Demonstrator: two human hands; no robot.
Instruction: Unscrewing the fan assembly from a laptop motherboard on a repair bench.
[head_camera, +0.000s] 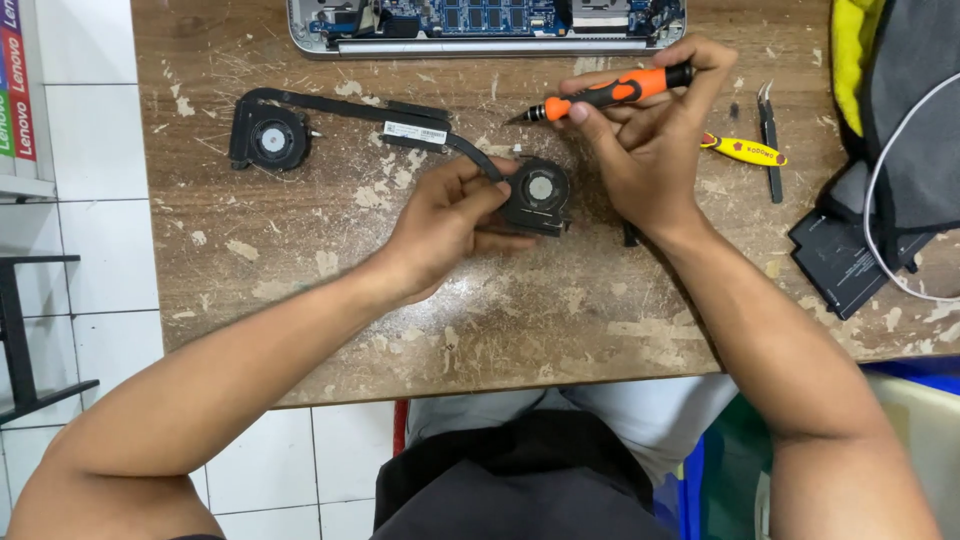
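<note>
The left hand (445, 225) lies on the worn wooden tabletop (300, 290), its fingers curled round the near edge of a round black cooling fan (538, 192), thumb on the fan's left rim, gripping it flat against the wood. This fan is one end of a black heat-pipe assembly (400, 122) that runs away to the left of it and ends in a second fan (268, 138), well apart. Just right of the held fan, the right hand (640, 140) is closed on an orange-and-black screwdriver (610, 93), pinched between thumb and fingertips. The tool lies nearly level, its tip pointing left and sitting above the fan, clear of it. Farther right of the fan rest a small yellow tool (745, 150) and dark tweezers (768, 135), side by side. Beyond those, at the right edge, a flat black pack (835, 262) lies under grey cloth. Directly beyond the fan, at the far edge, an opened laptop chassis (480, 25) shows its circuit board.
</note>
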